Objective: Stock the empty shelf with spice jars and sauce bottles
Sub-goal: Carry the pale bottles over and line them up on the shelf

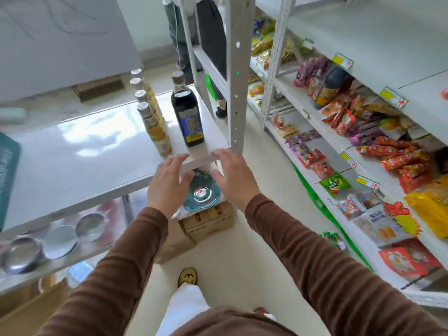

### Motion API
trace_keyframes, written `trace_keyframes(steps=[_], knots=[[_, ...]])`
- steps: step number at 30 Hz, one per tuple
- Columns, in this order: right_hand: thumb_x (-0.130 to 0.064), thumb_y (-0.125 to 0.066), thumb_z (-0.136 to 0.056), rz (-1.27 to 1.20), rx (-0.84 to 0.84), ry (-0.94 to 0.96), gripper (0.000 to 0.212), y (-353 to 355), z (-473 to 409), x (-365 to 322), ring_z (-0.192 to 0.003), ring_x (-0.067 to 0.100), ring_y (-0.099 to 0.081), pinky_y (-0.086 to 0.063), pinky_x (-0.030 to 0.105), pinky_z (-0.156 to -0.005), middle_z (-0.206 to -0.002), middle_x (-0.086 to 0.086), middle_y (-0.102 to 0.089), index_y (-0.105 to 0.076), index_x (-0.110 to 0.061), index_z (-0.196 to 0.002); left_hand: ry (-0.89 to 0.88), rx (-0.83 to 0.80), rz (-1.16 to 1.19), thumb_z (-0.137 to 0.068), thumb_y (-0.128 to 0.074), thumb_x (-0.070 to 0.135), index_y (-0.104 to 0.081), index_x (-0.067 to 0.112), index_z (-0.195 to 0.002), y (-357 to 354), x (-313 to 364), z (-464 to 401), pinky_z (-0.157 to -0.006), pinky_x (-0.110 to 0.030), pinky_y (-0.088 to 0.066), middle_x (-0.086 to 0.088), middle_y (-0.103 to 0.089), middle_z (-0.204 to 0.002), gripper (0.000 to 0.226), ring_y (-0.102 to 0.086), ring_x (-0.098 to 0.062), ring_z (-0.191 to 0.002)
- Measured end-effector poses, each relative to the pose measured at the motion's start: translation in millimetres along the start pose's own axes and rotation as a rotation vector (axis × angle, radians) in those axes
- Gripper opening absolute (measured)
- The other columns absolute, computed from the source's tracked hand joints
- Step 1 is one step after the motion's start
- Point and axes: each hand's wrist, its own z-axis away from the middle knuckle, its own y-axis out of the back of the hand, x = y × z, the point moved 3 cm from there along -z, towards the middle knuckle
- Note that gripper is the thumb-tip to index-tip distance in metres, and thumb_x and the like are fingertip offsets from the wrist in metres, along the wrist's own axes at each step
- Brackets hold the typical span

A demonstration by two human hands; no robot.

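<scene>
Left hand (169,181) and right hand (234,177) flank glass bottle (201,194) seen bottom-on between palms; fingers extended, whether palms touch glass unclear. Shelf (97,151) edge just beyond fingertips. Dark sauce bottle (187,112) and row of yellow-labelled bottles (152,117) stand ahead of left hand.

The bottle (201,194) between the two hands shows only its clear round base end-on; its neck and cap run under the shelf (72,161) edge, and the left hand (167,184) and right hand (234,175) cover its sides, so whether either palm touches it cannot be told. The labels on the dark bottle (188,115) and the row of yellow bottles (151,112) are too blurred to read, and a green board (7,175) on the shelf is cut off by the left edge. A person (206,44) behind the shelf post (238,73) is mostly hidden, and the round lids (60,241) on the lower shelf are smeared.
</scene>
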Motion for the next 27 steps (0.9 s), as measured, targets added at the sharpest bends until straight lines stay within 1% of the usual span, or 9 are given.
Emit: trace_keyframes(steps=[2, 5, 9, 13, 16, 18, 21, 24, 27], knots=[[-0.024, -0.059, -0.097, -0.042, -0.025, -0.012, 0.048, -22.7, -16.6, -19.6, -0.134, 0.022, -0.047, -0.035, 0.033, -0.114, -0.144, 0.005, -0.053, -0.049, -0.014, -0.143, 0.017, 0.010, 0.017, -0.100, -0.057, 0.026, -0.049, 0.019, -0.144, 13.1, -29.9, -6.4, -0.112, -0.043, -0.038, -0.006, -0.054, -0.144, 0.045, -0.046, -0.028, -0.133], [-0.025, -0.060, -0.097, -0.078, -0.037, -0.048, 0.055, -57.7, -48.4, -44.2, -0.134, 0.023, -0.049, -0.039, 0.035, -0.111, -0.147, 0.005, -0.051, -0.042, -0.016, -0.148, -0.004, -0.005, 0.039, -0.099, -0.059, 0.024, -0.051, 0.017, -0.142, 28.5, -73.6, -22.7, -0.113, -0.042, -0.037, -0.007, -0.055, -0.143, 0.043, -0.047, -0.029, -0.133], [-0.027, -0.064, -0.095, -0.133, -0.016, -0.143, 0.065, -101.5, -93.6, -65.5, -0.139, 0.022, -0.046, -0.038, 0.036, -0.114, -0.153, 0.005, -0.046, -0.035, -0.015, -0.152, -0.012, -0.048, 0.077, -0.100, -0.058, 0.023, -0.050, 0.016, -0.143, 41.9, -123.9, -53.0, -0.112, -0.042, -0.039, -0.009, -0.055, -0.142, 0.044, -0.048, -0.029, -0.132], [-0.029, -0.072, -0.089, -0.204, 0.026, -0.248, 0.079, -135.3, -129.9, -75.3, -0.140, 0.020, -0.043, -0.039, 0.038, -0.115, -0.156, 0.003, -0.039, -0.028, -0.019, -0.154, 0.006, -0.051, 0.162, -0.099, -0.059, 0.024, -0.046, 0.014, -0.145, 49.5, -157.5, -86.7, -0.112, -0.041, -0.040, -0.009, -0.055, -0.143, 0.048, -0.050, -0.027, -0.132], [-0.029, -0.077, -0.085, -0.250, 0.069, -0.300, 0.085, -151.2, -150.4, -77.8, -0.139, 0.019, -0.043, -0.038, 0.040, -0.116, -0.155, 0.002, -0.040, -0.028, -0.019, -0.154, 0.017, -0.043, 0.240, -0.099, -0.060, 0.024, -0.042, 0.015, -0.147, 50.1, -171.9, -112.1, -0.114, -0.042, -0.040, -0.006, -0.051, -0.148, 0.051, -0.049, -0.023, -0.135], [-0.030, -0.079, -0.083, -0.268, 0.120, -0.324, 0.081, -157.6, -159.9, -78.3, -0.135, 0.018, -0.047, -0.040, 0.040, -0.114, -0.150, 0.002, -0.047, -0.035, -0.017, -0.150, 0.013, -0.035, 0.284, -0.100, -0.060, 0.023, -0.041, 0.016, -0.147, 48.4, -177.5, -129.7, -0.113, -0.043, -0.042, -0.006, -0.051, -0.149, 0.051, -0.050, -0.022, -0.134], [-0.032, -0.081, -0.081, -0.275, 0.188, -0.323, 0.069, -164.6, -168.3, -78.1, -0.124, 0.017, -0.055, -0.046, 0.039, -0.108, -0.135, 0.000, -0.059, -0.048, -0.018, -0.139, 0.000, -0.035, 0.328, -0.100, -0.059, 0.024, -0.041, 0.016, -0.146, 43.8, -180.8, -152.1, -0.111, -0.042, -0.044, -0.005, -0.052, -0.147, 0.050, -0.051, -0.021, -0.133], [-0.037, -0.080, -0.081, -0.267, 0.235, -0.330, 0.062, -170.0, -173.5, -76.0, -0.117, 0.016, -0.058, -0.049, 0.036, -0.102, -0.127, -0.002, -0.062, -0.052, -0.020, -0.133, -0.010, -0.041, 0.353, -0.100, -0.059, 0.024, -0.042, 0.018, -0.146, 37.2, -180.0, -169.0, -0.111, -0.041, -0.044, -0.004, -0.052, -0.147, 0.049, -0.052, -0.019, -0.131], [-0.038, -0.082, -0.079, -0.277, 0.269, -0.338, 0.055, -173.4, -177.8, -74.8, -0.108, 0.016, -0.059, -0.051, 0.036, -0.096, -0.118, -0.001, -0.061, -0.057, -0.020, -0.125, -0.023, -0.025, 0.406, -0.099, -0.059, 0.020, -0.044, 0.020, -0.143, 31.0, -179.0, -181.3, -0.108, -0.043, -0.047, -0.001, -0.056, -0.142, 0.046, -0.055, -0.016, -0.125]])
